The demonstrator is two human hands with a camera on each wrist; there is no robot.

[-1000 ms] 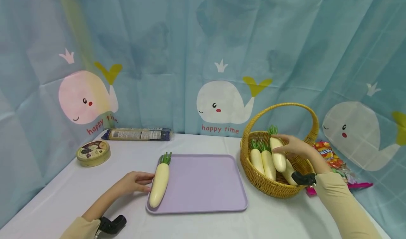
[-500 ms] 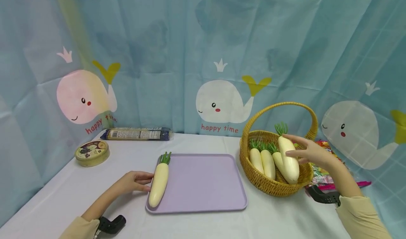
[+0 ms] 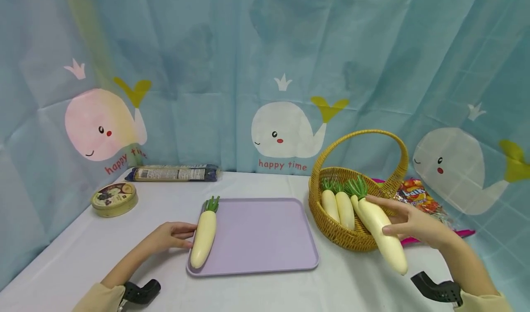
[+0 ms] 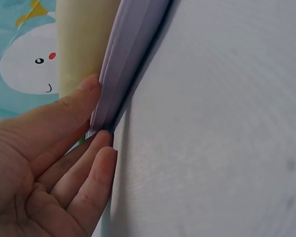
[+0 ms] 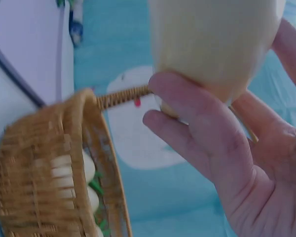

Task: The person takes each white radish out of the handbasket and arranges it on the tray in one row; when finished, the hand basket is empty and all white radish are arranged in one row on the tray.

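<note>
My right hand (image 3: 422, 227) holds a white radish (image 3: 383, 234) with a green top between thumb and fingers. It slants over the front right rim of the wicker basket (image 3: 343, 242), its tip pointing down toward the person. In the right wrist view my fingers (image 5: 202, 113) wrap its pale body. Several more white radishes (image 3: 345, 210) lie inside the basket. Another white radish (image 3: 204, 240) rests along the left side of a purple tray (image 3: 265, 234). My left hand (image 3: 167, 238) is at that tray's left edge, its thumb touching by the radish in the left wrist view, fingers loosely extended.
A round tin (image 3: 114, 200) stands at the left of the white table. A long plastic-wrapped package (image 3: 174, 173) lies at the back, before the whale-print curtain (image 3: 207, 72). Colourful snack bags (image 3: 418, 194) lie behind and to the right of the basket, whose tall handle (image 3: 360, 135) arches up.
My right hand has moved the radish out of the basket, rightward and toward the person, tilting its tip further right. The left hand stays by the tray. The head view has shifted slightly.
</note>
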